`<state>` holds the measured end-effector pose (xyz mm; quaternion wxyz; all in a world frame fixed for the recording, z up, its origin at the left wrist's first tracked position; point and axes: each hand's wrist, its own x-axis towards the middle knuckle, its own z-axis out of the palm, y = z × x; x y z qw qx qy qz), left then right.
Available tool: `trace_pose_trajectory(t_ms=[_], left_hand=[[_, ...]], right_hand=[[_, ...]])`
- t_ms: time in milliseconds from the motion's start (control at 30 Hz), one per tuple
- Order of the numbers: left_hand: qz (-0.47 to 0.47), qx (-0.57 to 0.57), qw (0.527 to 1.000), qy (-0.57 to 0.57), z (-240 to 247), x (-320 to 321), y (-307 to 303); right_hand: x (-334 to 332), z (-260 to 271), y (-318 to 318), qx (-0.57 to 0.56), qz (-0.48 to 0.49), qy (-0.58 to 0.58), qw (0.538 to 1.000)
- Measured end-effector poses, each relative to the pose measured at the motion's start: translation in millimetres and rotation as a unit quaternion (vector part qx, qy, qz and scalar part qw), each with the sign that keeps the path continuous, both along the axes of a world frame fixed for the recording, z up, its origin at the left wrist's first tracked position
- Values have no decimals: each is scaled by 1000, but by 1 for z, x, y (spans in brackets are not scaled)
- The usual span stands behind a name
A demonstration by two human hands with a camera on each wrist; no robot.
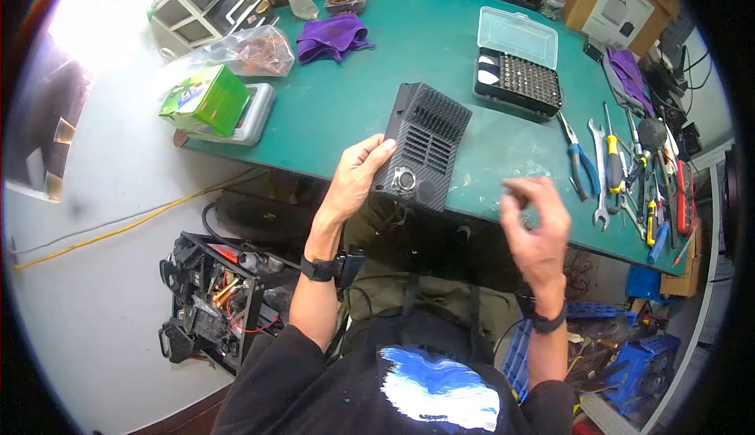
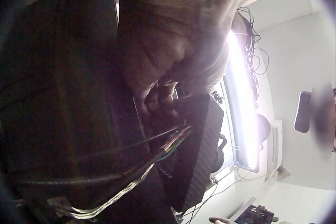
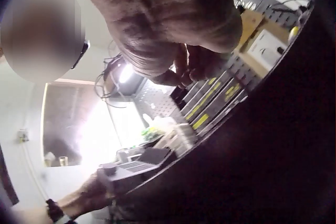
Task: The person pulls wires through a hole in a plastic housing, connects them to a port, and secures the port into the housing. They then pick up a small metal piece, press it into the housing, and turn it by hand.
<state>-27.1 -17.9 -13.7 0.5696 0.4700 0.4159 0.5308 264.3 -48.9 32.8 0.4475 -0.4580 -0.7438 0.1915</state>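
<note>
A black plastic housing (image 1: 425, 148) with a carbon-fibre pattern, slotted vents and a round metal-ringed part near its lower end is tilted over the table's front edge. My left hand (image 1: 355, 175) grips its left side, thumb on the top face. From the left wrist, the housing (image 2: 202, 150) shows its patterned side, and a bundle of thin wires (image 2: 131, 184) trails near it. My right hand (image 1: 539, 230) is raised to the right of the housing, apart from it, fingers loosely bent with nothing visible in them. Seen from the right wrist, its fingertips (image 3: 184, 77) are partly shadowed.
On the green table (image 1: 409, 42), a bit case (image 1: 519, 81) stands with its clear lid up. Pliers (image 1: 580, 160), a wrench (image 1: 599, 171) and several screwdrivers lie at the right. A green box (image 1: 206, 101) and purple cloth (image 1: 333, 38) are at the left. A crate of parts (image 1: 228, 293) stands below.
</note>
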Motion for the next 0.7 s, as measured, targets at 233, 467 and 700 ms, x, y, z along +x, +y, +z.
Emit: trace_pose_trajectory(t_ms=[233, 467, 700], left_hand=[[9, -28, 999, -18, 5, 3, -2], [-7, -38, 999, -20, 0, -1, 0], [-66, -39, 987, -142, 23, 12, -21]], right_hand=[[-83, -4, 7, -29, 110, 24, 993], [-84, -11, 8, -61, 110, 68, 990], [-73, -6, 3, -118, 90, 115, 982]])
